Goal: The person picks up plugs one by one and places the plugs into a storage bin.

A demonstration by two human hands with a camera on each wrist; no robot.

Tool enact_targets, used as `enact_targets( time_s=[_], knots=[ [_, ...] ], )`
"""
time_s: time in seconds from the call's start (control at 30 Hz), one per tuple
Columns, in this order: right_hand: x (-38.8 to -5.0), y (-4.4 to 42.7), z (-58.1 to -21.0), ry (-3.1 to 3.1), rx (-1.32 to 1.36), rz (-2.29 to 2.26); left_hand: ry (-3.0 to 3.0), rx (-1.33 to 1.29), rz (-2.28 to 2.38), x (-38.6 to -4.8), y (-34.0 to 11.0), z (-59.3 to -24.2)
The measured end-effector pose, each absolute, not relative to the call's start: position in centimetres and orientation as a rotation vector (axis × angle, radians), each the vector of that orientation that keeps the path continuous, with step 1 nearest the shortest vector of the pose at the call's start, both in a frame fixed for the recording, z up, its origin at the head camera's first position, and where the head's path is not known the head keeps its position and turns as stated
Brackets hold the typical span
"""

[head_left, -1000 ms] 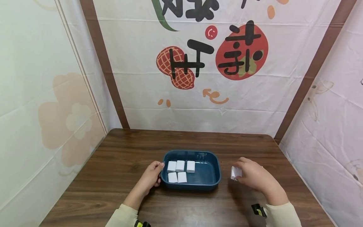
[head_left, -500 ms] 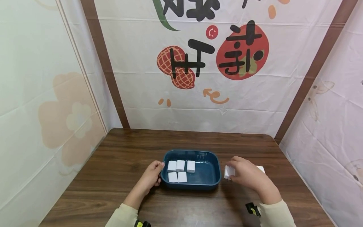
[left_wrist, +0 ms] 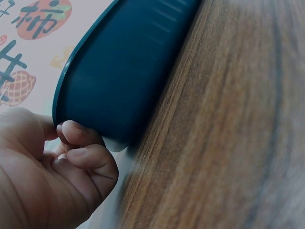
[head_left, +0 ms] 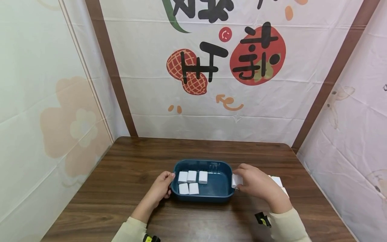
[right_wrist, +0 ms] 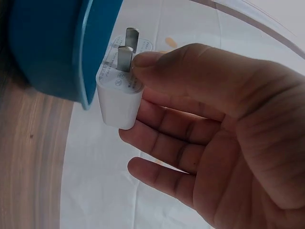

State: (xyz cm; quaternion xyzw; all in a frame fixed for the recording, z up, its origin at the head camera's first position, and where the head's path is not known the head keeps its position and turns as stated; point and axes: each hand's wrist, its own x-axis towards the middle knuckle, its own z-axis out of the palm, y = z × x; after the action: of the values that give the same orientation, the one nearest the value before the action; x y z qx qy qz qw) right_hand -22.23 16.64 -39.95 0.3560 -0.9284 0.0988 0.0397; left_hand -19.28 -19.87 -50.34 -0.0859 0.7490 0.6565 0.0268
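A dark blue rectangular tray (head_left: 217, 199) stands on the table, with several white chargers (head_left: 191, 176) laid in its left part. At the tray's left end, my left hand (head_left: 161, 187) pinches the rim between thumb and curled fingers; the left wrist view shows this hand (left_wrist: 62, 171) from close by. My right hand (head_left: 255, 183) holds another white charger (right_wrist: 119, 95) at the tray's right rim. Two flat metal prongs stick out of it, and the thumb presses beside them. In the right wrist view the charger is close to the tray wall (right_wrist: 81, 57); contact is unclear.
More white chargers (head_left: 276, 182) lie on the wooden table (head_left: 145, 151) behind the right wrist, partly hidden by it. A printed white curtain (head_left: 211, 124) hangs behind the table, with further curtains at both sides.
My right hand has moved left with the charger, from the table beside the tray to its right rim. White chargers behind the wrist have come into view. The left hand stays put.
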Motion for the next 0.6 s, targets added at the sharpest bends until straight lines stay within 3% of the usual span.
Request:
enact_targets(
  time_s=[0.6],
  knots=[
    [-22.8,13.4,-39.0,-2.885,1.147,0.369,2.337,-0.254,2.036,-19.3,-19.9,-50.6]
  ],
)
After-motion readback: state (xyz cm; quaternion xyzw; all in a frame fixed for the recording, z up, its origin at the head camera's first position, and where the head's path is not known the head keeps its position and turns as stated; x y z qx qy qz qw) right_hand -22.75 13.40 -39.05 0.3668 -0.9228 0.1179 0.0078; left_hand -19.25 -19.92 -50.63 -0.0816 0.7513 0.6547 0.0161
